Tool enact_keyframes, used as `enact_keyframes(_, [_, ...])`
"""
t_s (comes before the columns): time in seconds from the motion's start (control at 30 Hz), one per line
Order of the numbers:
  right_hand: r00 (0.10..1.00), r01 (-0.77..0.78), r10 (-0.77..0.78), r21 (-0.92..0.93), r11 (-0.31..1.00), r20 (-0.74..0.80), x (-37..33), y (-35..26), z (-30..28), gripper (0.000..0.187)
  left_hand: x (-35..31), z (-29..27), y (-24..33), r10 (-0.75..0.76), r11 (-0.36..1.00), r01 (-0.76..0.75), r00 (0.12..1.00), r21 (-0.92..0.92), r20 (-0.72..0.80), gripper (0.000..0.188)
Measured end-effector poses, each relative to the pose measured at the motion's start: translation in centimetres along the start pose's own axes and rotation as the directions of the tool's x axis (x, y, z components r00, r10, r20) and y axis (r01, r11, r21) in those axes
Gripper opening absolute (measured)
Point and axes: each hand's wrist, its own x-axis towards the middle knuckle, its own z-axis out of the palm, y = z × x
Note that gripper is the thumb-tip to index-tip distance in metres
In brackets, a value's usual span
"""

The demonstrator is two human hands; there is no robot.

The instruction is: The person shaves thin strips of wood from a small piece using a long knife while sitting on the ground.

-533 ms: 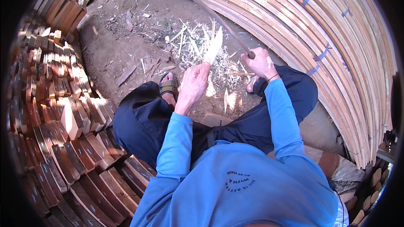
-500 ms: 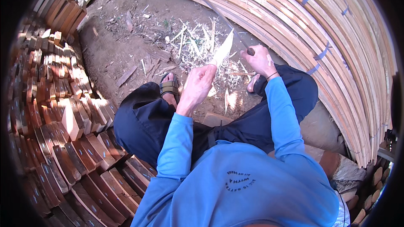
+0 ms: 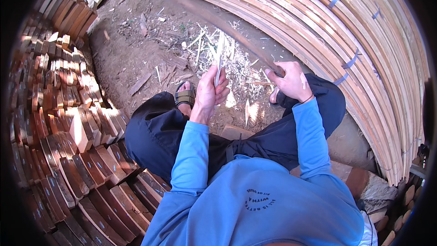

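My left hand (image 3: 210, 95) is closed round the lower end of a pale, freshly cut piece of wood (image 3: 220, 51). Its narrow edge shows, and the tip points up and away from me. In my right hand (image 3: 292, 81) is the handle of a long-bladed knife (image 3: 246, 42). The blade reaches far to the upper left and is smeared by motion. It passes beyond the wood; whether they touch I cannot tell. Below both hands, pale wood shavings (image 3: 239, 70) cover the ground, and a small pointed sliver of wood (image 3: 247, 111) lies nearer to me.
Stacked wooden blocks (image 3: 75, 173) rise along my left side. Long bundled wooden strips (image 3: 314, 32), tied with bluish bands, curve along the right. My sandalled foot (image 3: 184, 98) rests on the dirt floor (image 3: 120, 59) between them. Cut timber ends (image 3: 403, 216) show at lower right.
My left hand has turned the wood from its broad face to its narrow edge and shifted slightly left. My right hand has moved a little right and lower, and the knife blade is now blurred.
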Motion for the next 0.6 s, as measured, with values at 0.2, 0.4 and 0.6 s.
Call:
enact_keyframes(0.2, [0.99, -0.075, 0.092, -0.159, 0.984, 0.106, 0.5, 0.6, 0.1, 0.027, 0.5, 0.0, -0.5, 0.072, 0.967, -0.027, 0.982, 0.252, -0.173, 0.054])
enact_keyframes(0.4, [0.993, -0.083, 0.098, -0.181, 0.98, 0.073, 2.4, 1.5, 1.5, 0.026, 0.6, 0.2, -0.7, 0.079, 0.955, -0.018, 0.977, 0.295, -0.197, 0.053])
enact_keyframes(0.6, [0.99, -0.136, 0.13, -0.137, 0.981, -0.051, 4.3, 1.0, 1.9, 0.032, 0.4, 0.2, -1.6, 0.035, 0.952, 0.005, 0.991, 0.305, -0.125, 0.053])
